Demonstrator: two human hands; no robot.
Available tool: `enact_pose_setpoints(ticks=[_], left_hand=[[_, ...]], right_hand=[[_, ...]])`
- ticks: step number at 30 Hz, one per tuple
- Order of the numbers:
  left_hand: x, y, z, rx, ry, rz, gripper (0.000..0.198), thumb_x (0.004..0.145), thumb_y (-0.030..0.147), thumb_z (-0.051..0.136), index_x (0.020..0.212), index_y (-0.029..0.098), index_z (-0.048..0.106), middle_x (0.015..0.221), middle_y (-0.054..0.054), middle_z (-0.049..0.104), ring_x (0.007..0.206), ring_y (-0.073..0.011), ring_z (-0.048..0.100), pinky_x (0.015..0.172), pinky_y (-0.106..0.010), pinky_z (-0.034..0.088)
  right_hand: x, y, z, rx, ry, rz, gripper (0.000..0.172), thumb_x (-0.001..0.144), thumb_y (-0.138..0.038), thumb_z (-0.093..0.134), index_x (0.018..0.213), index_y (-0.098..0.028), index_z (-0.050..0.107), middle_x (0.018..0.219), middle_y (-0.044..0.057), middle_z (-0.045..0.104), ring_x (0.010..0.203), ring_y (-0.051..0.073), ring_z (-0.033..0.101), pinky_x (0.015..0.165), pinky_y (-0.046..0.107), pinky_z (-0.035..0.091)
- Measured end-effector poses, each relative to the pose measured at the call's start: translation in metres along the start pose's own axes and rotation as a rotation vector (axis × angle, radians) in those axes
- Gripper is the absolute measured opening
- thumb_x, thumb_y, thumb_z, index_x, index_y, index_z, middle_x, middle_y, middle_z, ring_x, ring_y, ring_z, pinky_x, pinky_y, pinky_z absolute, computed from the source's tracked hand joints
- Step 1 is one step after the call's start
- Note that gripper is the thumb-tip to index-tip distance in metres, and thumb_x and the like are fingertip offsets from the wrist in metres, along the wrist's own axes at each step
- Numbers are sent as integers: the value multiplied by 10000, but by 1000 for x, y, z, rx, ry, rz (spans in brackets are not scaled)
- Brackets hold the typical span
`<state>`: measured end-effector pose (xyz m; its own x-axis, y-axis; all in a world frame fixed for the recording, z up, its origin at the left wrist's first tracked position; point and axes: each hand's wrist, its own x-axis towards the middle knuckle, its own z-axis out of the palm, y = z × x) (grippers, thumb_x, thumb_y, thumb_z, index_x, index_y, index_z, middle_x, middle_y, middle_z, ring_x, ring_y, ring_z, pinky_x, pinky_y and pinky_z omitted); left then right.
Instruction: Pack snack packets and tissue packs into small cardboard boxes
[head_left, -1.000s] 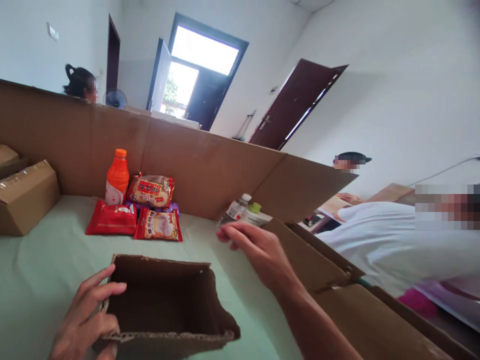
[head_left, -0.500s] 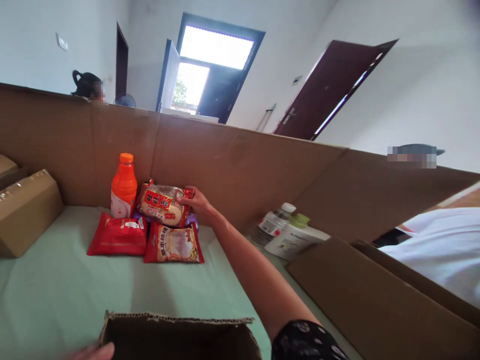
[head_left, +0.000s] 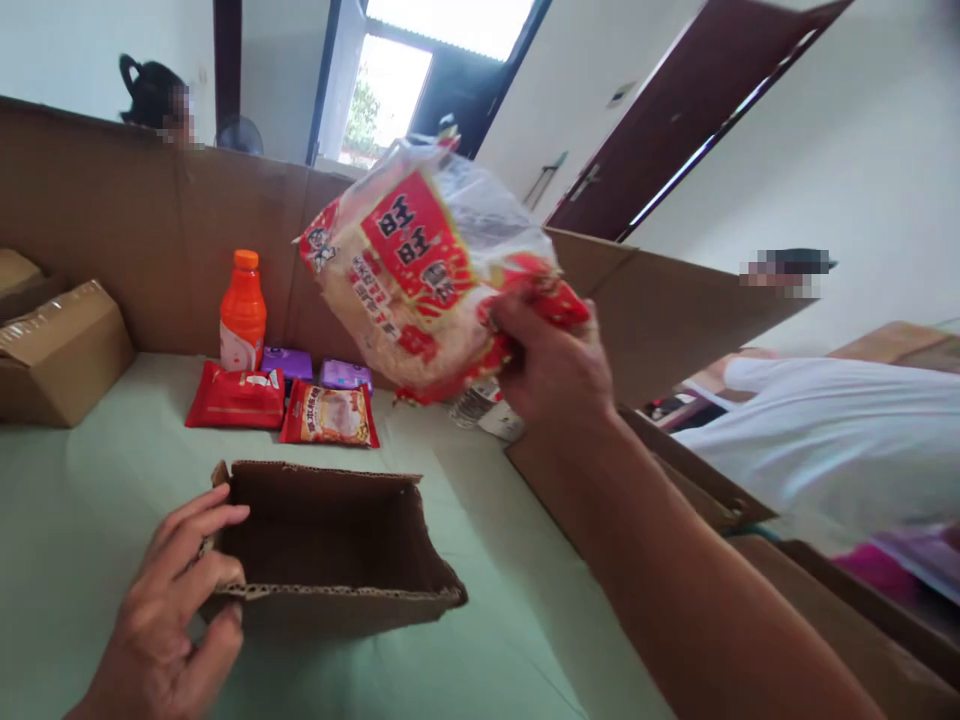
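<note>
My right hand [head_left: 559, 365] grips a clear-and-red bag of rice crackers [head_left: 405, 270] by its right end, holding it tilted in the air. My left hand [head_left: 176, 590] clasps the left wall of an open cardboard box [head_left: 352, 603], fingers over the rim. Nothing shows inside the part of the box I can see. Beyond it lie a red packet [head_left: 235, 395] and a red-and-beige snack packet [head_left: 330, 413]. Behind these are two purple packs [head_left: 287, 364] and an upright orange bottle [head_left: 243, 310].
A cardboard partition [head_left: 150, 220] runs along the back. Cardboard boxes stand at left [head_left: 71, 355] and at right [head_left: 555, 490]. Behind my right hand, a clear bottle [head_left: 472, 408] is partly hidden. A person in a white shirt [head_left: 825, 430] is at the right; another person's head shows behind the partition.
My right hand has lifted the rice cracker bag off the pile and brought it up and nearer, uncovering the purple packs. The box and my left hand now show more fully.
</note>
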<state>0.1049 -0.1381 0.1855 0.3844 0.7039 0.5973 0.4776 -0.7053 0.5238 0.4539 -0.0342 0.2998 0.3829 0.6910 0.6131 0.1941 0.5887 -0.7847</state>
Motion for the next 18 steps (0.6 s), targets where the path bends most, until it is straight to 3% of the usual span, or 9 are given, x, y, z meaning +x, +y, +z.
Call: enact_pose_setpoints(ticks=[3, 5, 7, 10, 14, 18], left_hand=[[2, -1, -1, 22, 12, 44, 149, 829, 94, 498, 835, 218, 580, 1269, -114, 596, 1341, -307, 470, 1035, -483, 489], [3, 0, -2, 36, 31, 48, 153, 817, 88, 503, 821, 210, 594, 1245, -116, 605, 1291, -293, 512, 1021, -451, 509], [4, 2, -3, 51, 56, 49, 151, 811, 96, 509, 810, 205, 613, 1161, -110, 629, 1207, -277, 562, 978, -418, 538], [1, 5, -4, 77, 85, 47, 145, 809, 109, 513, 797, 205, 621, 1091, -100, 641, 1204, -281, 565, 973, -414, 544], [-5, 6, 0, 126, 86, -2, 147, 846, 142, 500, 803, 205, 625, 1282, -118, 583, 1262, -287, 557, 1018, -437, 528], [-9, 5, 6, 112, 40, 14, 164, 869, 135, 469, 820, 210, 607, 1383, -102, 521, 1336, -266, 506, 1079, -405, 489]], right_hand=[[-64, -36, -2, -14, 6, 48, 172, 757, -380, 813, 806, -256, 704, 762, -15, 665, 653, 155, 633, 587, 287, 543], [-100, -45, -1, -131, -187, 56, 225, 790, -425, 785, 712, -234, 697, 709, -7, 623, 612, 145, 592, 553, 275, 510], [-118, -47, -4, -243, -465, 52, 304, 815, -471, 752, 658, -217, 696, 686, 9, 614, 604, 148, 580, 556, 283, 499], [-116, -49, -14, -357, -766, 65, 378, 846, -550, 688, 695, -205, 722, 692, 38, 644, 630, 164, 602, 585, 292, 500], [-97, -51, -23, -501, -984, 113, 410, 887, -567, 619, 735, -203, 730, 745, 48, 667, 680, 163, 616, 626, 276, 488], [-99, -39, -10, -644, -1191, 143, 174, 874, -344, 659, 803, -206, 738, 788, 22, 700, 728, 160, 637, 662, 256, 469]])
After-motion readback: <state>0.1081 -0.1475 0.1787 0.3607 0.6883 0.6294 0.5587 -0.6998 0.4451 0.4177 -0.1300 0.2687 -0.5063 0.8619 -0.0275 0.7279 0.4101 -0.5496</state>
